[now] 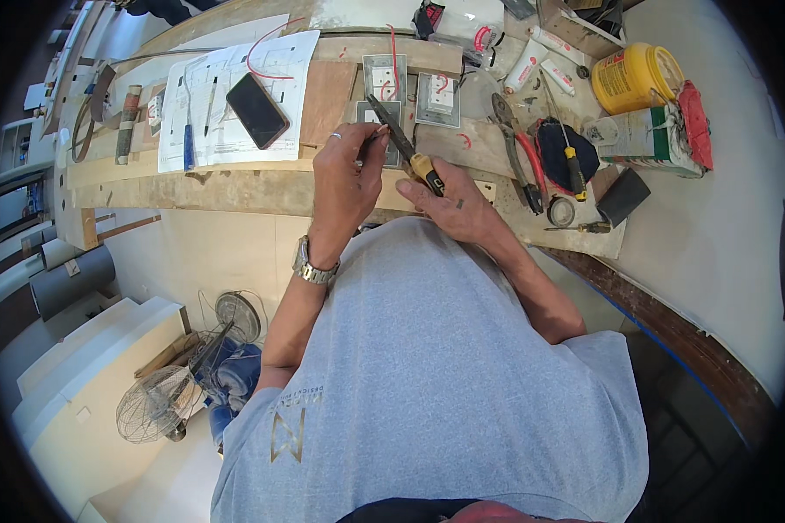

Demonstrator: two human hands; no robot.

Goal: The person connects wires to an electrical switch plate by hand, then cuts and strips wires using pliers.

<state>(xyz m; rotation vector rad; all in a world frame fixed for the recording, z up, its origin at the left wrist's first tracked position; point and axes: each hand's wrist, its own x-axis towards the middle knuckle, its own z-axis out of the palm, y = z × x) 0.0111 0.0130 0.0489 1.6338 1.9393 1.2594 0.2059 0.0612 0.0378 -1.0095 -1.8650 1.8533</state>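
My right hand (pixel 460 199) is closed round the yellow-and-black handle of a long tool (pixel 399 135) whose dark, narrow end points away and to the left. It may be a knife or long-nosed pliers; I cannot tell. My left hand (pixel 349 166), with a watch at the wrist, has its thumb and fingers pinched together beside the dark end. A small dark bit shows at those fingertips, too small to name. Just beyond are grey square boxes with white fittings, one behind the hands (pixel 385 78) and one to the right (pixel 439 98), with red wire in or on them.
On the wooden workbench (pixel 262 187) lie a phone (pixel 256 110), a paper drawing (pixel 292 61) and a blue-handled screwdriver (pixel 188 146). Right are red-handled pliers (pixel 530 161), a yellow-handled screwdriver (pixel 574 170), white tubes (pixel 527 65) and a yellow tub (pixel 624 80). A fan (pixel 159 403) stands lower left.
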